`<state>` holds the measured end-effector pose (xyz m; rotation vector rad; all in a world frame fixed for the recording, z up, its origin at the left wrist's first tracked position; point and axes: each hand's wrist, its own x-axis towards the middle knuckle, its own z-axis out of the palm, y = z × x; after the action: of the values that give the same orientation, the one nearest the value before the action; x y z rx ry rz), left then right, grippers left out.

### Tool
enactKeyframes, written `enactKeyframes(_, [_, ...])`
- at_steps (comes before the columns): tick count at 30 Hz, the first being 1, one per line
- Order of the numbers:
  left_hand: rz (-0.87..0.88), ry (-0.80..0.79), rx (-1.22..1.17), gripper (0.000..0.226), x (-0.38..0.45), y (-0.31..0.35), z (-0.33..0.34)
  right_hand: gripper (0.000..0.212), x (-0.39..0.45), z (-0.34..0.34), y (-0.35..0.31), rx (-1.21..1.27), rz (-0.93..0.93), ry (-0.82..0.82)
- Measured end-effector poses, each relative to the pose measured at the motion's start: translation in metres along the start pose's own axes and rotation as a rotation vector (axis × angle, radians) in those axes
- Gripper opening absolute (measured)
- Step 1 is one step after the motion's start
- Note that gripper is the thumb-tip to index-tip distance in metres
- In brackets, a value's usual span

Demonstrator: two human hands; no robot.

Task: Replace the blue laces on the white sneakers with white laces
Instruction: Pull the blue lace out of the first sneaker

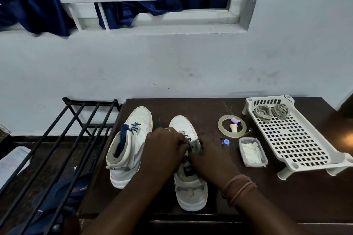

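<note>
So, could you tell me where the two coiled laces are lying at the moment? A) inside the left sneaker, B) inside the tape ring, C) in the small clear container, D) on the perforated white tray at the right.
D: the two coiled laces lie at the far end of the perforated white tray, apart from the sneakers.

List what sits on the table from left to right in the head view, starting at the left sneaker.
Left sneaker → right sneaker, with both hands on it → tape roll → clear lidded box → white perforated rack.
</note>
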<state>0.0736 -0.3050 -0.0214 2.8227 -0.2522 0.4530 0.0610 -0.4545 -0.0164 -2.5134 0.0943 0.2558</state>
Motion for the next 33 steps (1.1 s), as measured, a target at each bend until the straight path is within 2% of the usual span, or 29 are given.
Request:
enactKeyframes(3, [-0.004,0.002,0.086,0.024,0.001,-0.003,0.002,0.035,0.001,-0.001,0.001,0.025,0.001,-0.002])
enactKeyframes(7, [0.076,-0.021,-0.006,0.015,0.003,-0.008,0.002,0.027,0.0,0.0,-0.001,-0.006,-0.016,-0.003])
enactKeyframes(9, [0.099,-0.02,0.04,0.013,0.002,-0.005,0.002,0.028,-0.001,0.001,-0.002,-0.014,-0.015,-0.004])
enactKeyframes(11, [0.047,0.022,0.026,0.015,0.001,-0.001,0.0,0.034,-0.002,0.0,-0.001,0.003,-0.001,0.004])
enactKeyframes(14, [-0.204,0.12,-0.39,0.01,-0.001,0.002,-0.005,0.032,-0.001,-0.001,-0.001,0.012,0.007,0.018])
enactKeyframes(18, [-0.574,0.071,-1.209,0.007,0.008,0.011,-0.024,0.034,-0.002,-0.004,-0.004,0.022,0.009,0.0])
enactKeyframes(20, [-0.613,0.122,-1.468,0.009,0.011,0.013,-0.03,0.035,-0.003,-0.003,-0.004,0.013,0.005,-0.012])
enactKeyframes(21, [-0.605,0.149,-1.486,0.009,0.012,0.012,-0.031,0.035,-0.003,-0.003,-0.004,0.016,0.007,-0.017])
enactKeyframes(23, [-0.569,0.155,-1.3,0.008,0.011,0.008,-0.027,0.035,-0.002,-0.002,-0.003,0.052,0.015,-0.022])
enactKeyframes(25, [-0.414,0.107,-0.897,0.008,0.009,0.005,-0.018,0.037,-0.003,-0.001,-0.004,0.06,0.019,-0.022])
enactKeyframes(27, [-0.203,-0.007,-0.409,0.007,0.005,0.004,-0.01,0.039,-0.003,0.0,-0.004,0.048,0.007,-0.021])
enactKeyframes(29, [-0.132,-0.118,-0.047,0.014,0.001,0.007,-0.008,0.039,-0.003,0.0,-0.004,0.044,0.002,-0.007])
enactKeyframes(31, [-0.131,-0.139,0.075,0.015,-0.001,0.01,-0.011,0.034,-0.004,-0.002,-0.004,0.062,0.012,0.004])
enactKeyframes(33, [-0.15,-0.057,-0.018,0.009,0.0,0.008,-0.014,0.032,-0.004,-0.002,-0.004,0.066,0.014,0.003])
